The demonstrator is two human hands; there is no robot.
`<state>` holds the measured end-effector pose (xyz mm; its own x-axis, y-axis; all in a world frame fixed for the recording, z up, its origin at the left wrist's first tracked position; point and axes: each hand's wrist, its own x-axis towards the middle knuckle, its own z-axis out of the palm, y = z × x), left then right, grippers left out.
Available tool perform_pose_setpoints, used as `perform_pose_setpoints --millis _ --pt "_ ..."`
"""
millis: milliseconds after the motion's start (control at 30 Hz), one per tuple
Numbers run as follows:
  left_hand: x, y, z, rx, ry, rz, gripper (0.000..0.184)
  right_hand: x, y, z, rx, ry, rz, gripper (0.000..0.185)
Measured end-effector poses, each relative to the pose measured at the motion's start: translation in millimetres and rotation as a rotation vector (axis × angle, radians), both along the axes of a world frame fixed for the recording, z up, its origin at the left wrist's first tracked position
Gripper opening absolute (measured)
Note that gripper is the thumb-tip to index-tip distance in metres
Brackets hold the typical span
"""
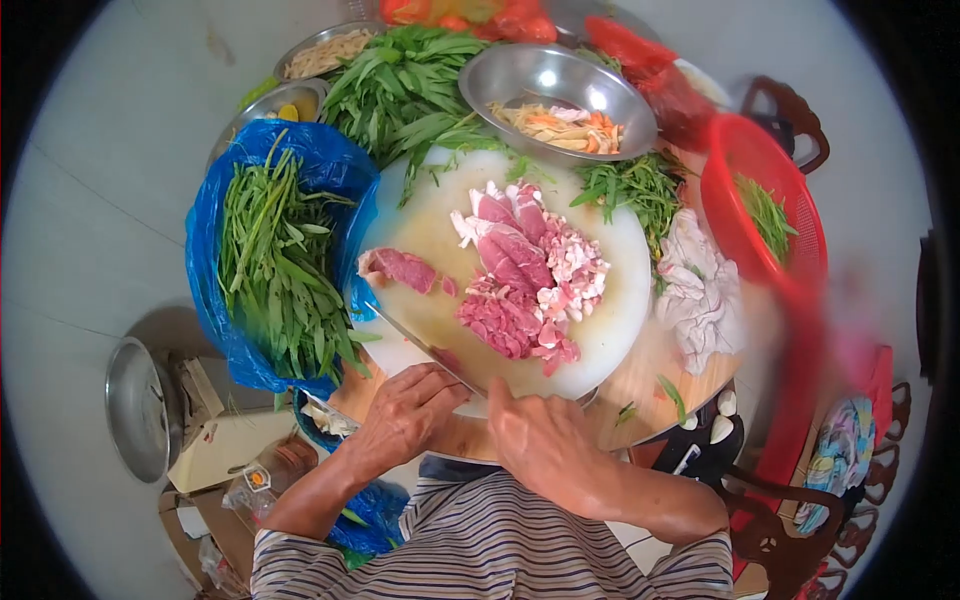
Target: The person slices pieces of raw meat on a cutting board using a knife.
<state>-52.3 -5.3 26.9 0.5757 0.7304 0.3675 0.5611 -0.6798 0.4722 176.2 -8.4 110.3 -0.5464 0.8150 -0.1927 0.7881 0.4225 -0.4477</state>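
Note:
At the near edge of a round white cutting board [622, 320], my right hand [550, 440] is closed around the handle end of a knife [428, 348]. Its blade points up and left across the board. My left hand [405, 410] is beside the blade with fingers bent and pressed together; what lies under the fingertips is hidden. Just beyond the blade shows a small bit of meat. Farther up are a strip of raw meat [400, 268], larger meat chunks [512, 252], a pile of sliced red meat [500, 318] and pale diced fat [575, 262].
Leafy greens [275, 260] fill a blue plastic bag [215, 300] at left, with more greens behind the board. A steel bowl [500, 80] of shredded vegetables sits at the back. Right of the board are a crumpled white cloth [695, 300] and a red colander [810, 220].

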Motion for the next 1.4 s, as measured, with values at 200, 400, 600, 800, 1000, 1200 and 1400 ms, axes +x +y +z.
perform_pose_setpoints --millis 200,400,600,800,1000,1200,1400 --pt "4.7 -3.8 1.5 0.005 -0.061 0.064 0.03 58.3 -30.0 7.5 0.134 -0.175 -0.043 0.015" --pt "-2.4 6.0 21.5 -0.097 -0.21 0.273 0.026 63.8 -30.7 13.7 0.081 -0.02 -0.159 0.021" --pt "10.3 24.4 39.7 -0.272 0.105 0.21 0.023 71.4 -26.0 -3.8 0.048 -0.003 -0.183 0.021" --pt "4.7 21.1 36.8 -0.285 0.204 0.16 0.02 75.3 -29.3 -9.7 0.069 0.054 -0.199 0.021" --pt "7.7 9.8 29.9 -0.446 -0.101 0.485 0.023 75.3 -25.1 -10.9 0.039 0.069 -0.187 0.022" --pt "-6.8 -5.5 23.4 -0.021 0.001 0.643 0.031 71.7 -26.0 -10.1 0.037 0.098 -0.223 0.022" --pt "6.9 -18.0 15.8 0.07 0.025 0.395 0.026 65.3 -24.4 -11.8 0.026 0.1 -0.134 0.024"
